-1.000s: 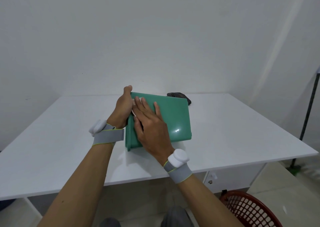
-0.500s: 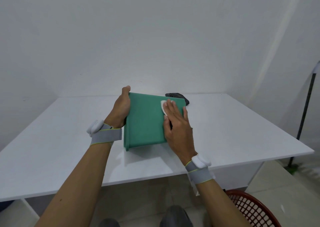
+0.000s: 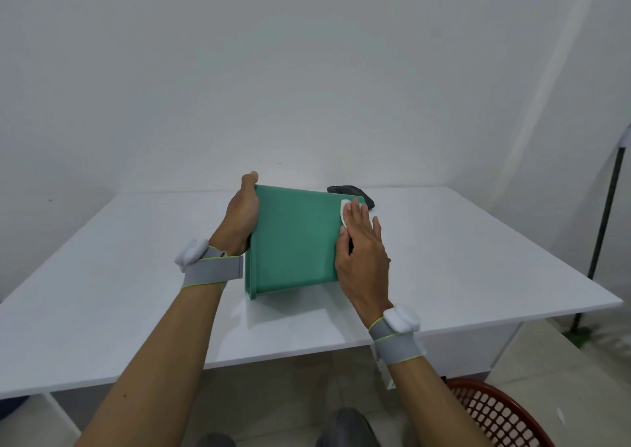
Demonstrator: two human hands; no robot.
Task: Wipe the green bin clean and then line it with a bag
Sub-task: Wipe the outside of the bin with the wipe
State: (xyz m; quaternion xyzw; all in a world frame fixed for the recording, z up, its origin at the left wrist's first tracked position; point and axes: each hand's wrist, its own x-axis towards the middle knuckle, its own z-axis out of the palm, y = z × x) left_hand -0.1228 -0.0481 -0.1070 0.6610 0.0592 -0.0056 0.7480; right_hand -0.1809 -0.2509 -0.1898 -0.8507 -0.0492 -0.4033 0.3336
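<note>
Wiping the side of the green bin

The green bin (image 3: 293,238) lies on its side near the middle of the desk (image 3: 478,258), close to the far edge. The left hand (image 3: 240,217) grips its left side. The right hand (image 3: 362,252) lies flat and presses a small white cloth (image 3: 343,209) on the smooth, flat plastic wall. If it pushes too hard, the slick bin may slide. A soft black bag (image 3: 351,192) waits just behind.
</note>
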